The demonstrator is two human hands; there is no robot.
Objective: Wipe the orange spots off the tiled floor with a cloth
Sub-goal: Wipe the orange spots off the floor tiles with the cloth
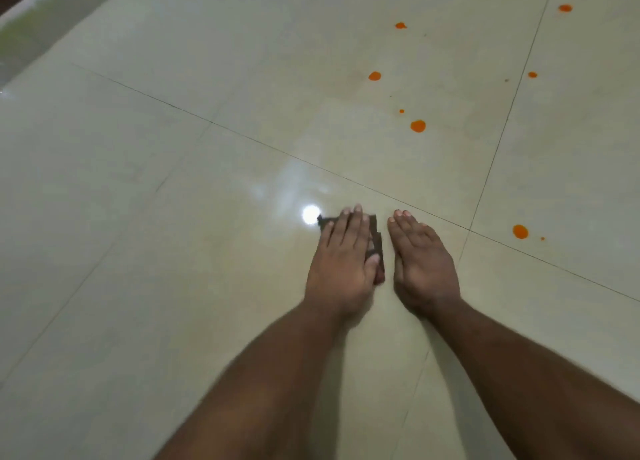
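My left hand (343,262) lies flat on a small dark cloth (375,238) and presses it onto the cream tiled floor (173,217); only the cloth's edges show around the fingers and thumb. My right hand (424,265) rests palm down on the bare tile just right of the cloth, fingers together, holding nothing. Several orange spots lie beyond and to the right: one (520,231) right of my right hand, a larger one (418,126) farther ahead, another (374,75) beyond it, and smaller ones toward the top right.
Dark grout lines (242,137) cross the glossy tiles. A bright lamp reflection (310,213) glares just left of the cloth. A raised edge or step (31,26) runs along the top left corner.
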